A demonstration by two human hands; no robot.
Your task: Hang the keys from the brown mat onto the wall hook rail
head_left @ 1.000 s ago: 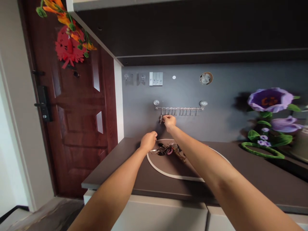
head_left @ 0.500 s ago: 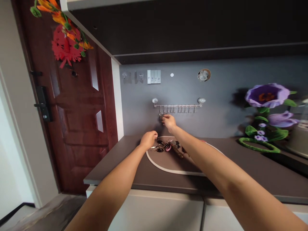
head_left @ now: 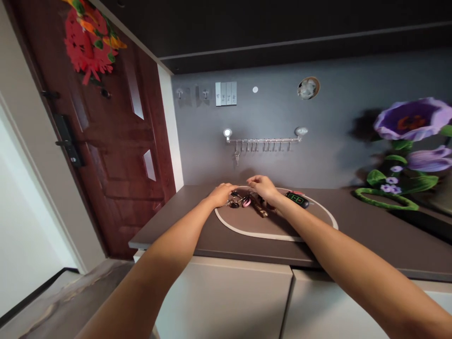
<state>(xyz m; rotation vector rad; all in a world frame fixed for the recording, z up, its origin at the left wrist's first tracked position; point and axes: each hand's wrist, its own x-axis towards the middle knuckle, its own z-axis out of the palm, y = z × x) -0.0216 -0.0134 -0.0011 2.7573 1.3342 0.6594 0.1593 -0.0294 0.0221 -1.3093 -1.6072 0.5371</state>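
Note:
Over the left end of a pile of keys [head_left: 234, 204] and key rings, my left hand [head_left: 221, 194] is open, its fingers stretched out toward the right. My right hand [head_left: 264, 186] hovers at the pile's back side with fingers bent and apart; its fingertips are partly hidden, and whether they touch the keys I cannot tell. A pink ring [head_left: 246, 202] and a brown strap-like key holder [head_left: 260, 210] lie in the pile. Above, a small bunch of keys [head_left: 237, 157] hangs from the leftmost part of a clear hook rail [head_left: 264, 140].
The pile lies on a brown mat with a pale rim [head_left: 254, 234]. A black key fob-like object with green marks [head_left: 297, 199] lies beside my right forearm. Purple knitted flowers [head_left: 416, 120] stand at right. A dark shelf [head_left: 282, 28] overhangs; a red-brown door [head_left: 116, 179] is at left.
My right hand has left the hook rail and come down to the pile, leaving the small bunch hanging there. My left hand has moved onto the pile's edge. The view has tilted downward.

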